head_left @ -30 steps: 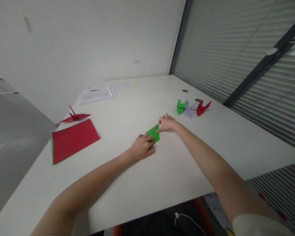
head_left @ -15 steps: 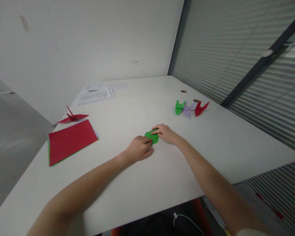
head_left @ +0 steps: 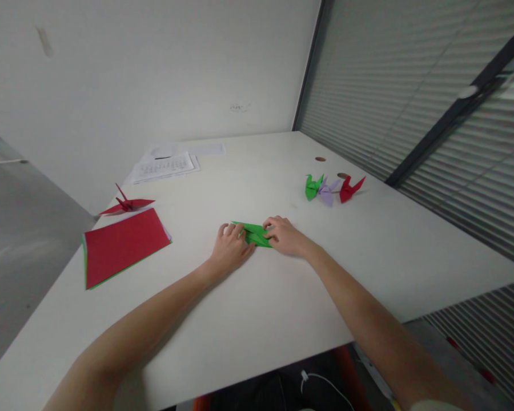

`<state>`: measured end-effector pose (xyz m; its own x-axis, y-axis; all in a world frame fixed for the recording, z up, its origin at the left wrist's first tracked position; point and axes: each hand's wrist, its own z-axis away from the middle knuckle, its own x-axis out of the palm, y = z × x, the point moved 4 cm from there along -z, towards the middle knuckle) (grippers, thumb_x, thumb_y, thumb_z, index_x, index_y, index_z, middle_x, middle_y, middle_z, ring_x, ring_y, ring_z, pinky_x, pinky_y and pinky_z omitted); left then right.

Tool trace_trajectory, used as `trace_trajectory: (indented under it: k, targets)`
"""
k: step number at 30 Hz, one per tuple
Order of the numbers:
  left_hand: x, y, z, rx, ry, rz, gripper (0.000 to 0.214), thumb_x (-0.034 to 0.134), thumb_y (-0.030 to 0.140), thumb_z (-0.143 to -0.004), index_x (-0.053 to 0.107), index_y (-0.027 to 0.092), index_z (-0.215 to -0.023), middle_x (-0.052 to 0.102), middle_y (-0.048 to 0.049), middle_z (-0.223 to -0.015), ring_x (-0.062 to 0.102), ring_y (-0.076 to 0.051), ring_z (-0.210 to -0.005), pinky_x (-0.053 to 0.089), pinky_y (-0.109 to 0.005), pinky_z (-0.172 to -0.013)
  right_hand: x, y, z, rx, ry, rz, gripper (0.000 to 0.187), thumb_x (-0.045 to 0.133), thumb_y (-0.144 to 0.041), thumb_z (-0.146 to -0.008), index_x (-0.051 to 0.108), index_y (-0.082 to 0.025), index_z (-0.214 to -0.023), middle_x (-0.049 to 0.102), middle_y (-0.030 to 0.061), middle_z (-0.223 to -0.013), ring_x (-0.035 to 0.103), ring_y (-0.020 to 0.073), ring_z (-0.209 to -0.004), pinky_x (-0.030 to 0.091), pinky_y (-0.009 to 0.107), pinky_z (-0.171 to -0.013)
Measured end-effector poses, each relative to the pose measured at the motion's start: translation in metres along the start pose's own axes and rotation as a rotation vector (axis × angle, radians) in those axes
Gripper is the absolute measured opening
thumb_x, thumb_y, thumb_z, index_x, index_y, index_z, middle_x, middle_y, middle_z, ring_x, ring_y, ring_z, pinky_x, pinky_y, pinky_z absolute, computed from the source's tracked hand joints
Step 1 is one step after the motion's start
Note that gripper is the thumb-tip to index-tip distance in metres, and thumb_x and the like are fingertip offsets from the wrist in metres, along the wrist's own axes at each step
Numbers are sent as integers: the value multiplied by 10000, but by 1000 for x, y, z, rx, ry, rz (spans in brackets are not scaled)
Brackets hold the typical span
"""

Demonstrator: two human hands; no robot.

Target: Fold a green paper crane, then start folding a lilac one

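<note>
A green folded sheet of origami paper (head_left: 257, 234) lies on the white table between my two hands, its flaps partly opened out. My left hand (head_left: 231, 245) grips its left end, fingers bent over the edge. On the opposite end my right hand (head_left: 284, 235) has its fingers curled onto the paper. Both hands cover part of the sheet, so the exact fold under the fingertips is hidden.
Green (head_left: 312, 187), lilac (head_left: 326, 192) and red (head_left: 350, 189) paper cranes stand at the right. At the left are a red crane (head_left: 128, 204) and a stack of coloured paper (head_left: 126, 245). Printed sheets (head_left: 165, 166) lie farther back.
The green paper has gone from a compact folded shape to a longer, spread one. My left hand has moved left with its end; my right hand has stayed nearly in place, fingers more curled.
</note>
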<state>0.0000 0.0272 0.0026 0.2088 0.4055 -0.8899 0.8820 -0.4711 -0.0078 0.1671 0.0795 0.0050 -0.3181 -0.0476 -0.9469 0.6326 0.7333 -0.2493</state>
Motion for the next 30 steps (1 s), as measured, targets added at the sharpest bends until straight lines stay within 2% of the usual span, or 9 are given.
trace_trajectory:
  k: [3,6,10,14,17,19,22,25,30]
  targets:
    - [0,6,0,107,-22,50,286,466,321,-929,605,186,-1139,630,-110,-1069,560,-243,-1029,362,-446,-1016,2,-3,-2,-35,11,-44,259,534,-48,-762,749,-188,-791,656,79,-1134,538,237,-1076,390,390,-935]
    - [3,11,1,184,-94,99,267,463,354,-936,618,204,-1095,648,-94,-1038,588,-225,-1025,354,-437,-1034,4,-1,-3,-23,-1,-73,264,529,-36,-749,740,-169,-835,682,86,-1060,584,214,-976,422,366,-912]
    - [8,6,0,144,-143,162,356,477,470,-917,621,195,-1092,614,-120,-1179,587,-236,-1091,344,-462,-1057,1,-1,-3,-10,10,-78,245,535,-42,-742,733,-138,-850,684,92,-915,588,205,-862,454,349,-835]
    - [13,-6,-3,61,-168,290,343,455,454,-932,661,182,-894,636,-108,-1189,611,-229,-1073,305,-504,-1097,1,-9,-5,-98,7,-210,258,525,-45,-769,738,-162,-853,680,61,-799,577,186,-801,466,339,-795]
    - [16,-14,-5,69,-155,381,226,526,358,-909,663,183,-867,646,-94,-1190,604,-230,-1096,342,-497,-1078,4,-12,-7,-167,57,-325,333,489,1,-765,739,-193,-869,703,51,-905,583,180,-918,456,346,-872]
    - [18,-18,-7,91,-130,411,154,567,290,-883,682,193,-919,640,-94,-1195,593,-236,-1109,410,-459,-1020,7,-9,-8,-166,89,-298,386,469,25,-755,739,-210,-900,693,51,-1043,558,192,-1040,422,382,-941]
    - [20,-26,-8,74,-82,364,192,561,182,-868,696,216,-1000,650,-91,-1146,609,-232,-1054,469,-409,-922,12,-4,-6,-128,32,-208,392,501,-10,-776,727,-236,-1003,663,51,-1158,532,215,-1100,388,422,-962]
    - [20,-26,-7,118,-86,298,262,498,112,-878,679,207,-1042,687,-79,-1049,637,-208,-975,461,-399,-909,12,-2,-4,-83,-25,-141,297,595,-145,-819,711,-265,-1064,660,51,-1149,536,227,-1060,372,425,-941]
    - [12,-15,-4,167,-102,270,303,544,385,-894,612,180,-1107,675,-104,-1130,634,-216,-1033,399,-441,-1011,11,-1,-5,-54,-17,-70,183,680,-331,-818,740,-259,-975,667,62,-1020,524,228,-1010,354,398,-895]
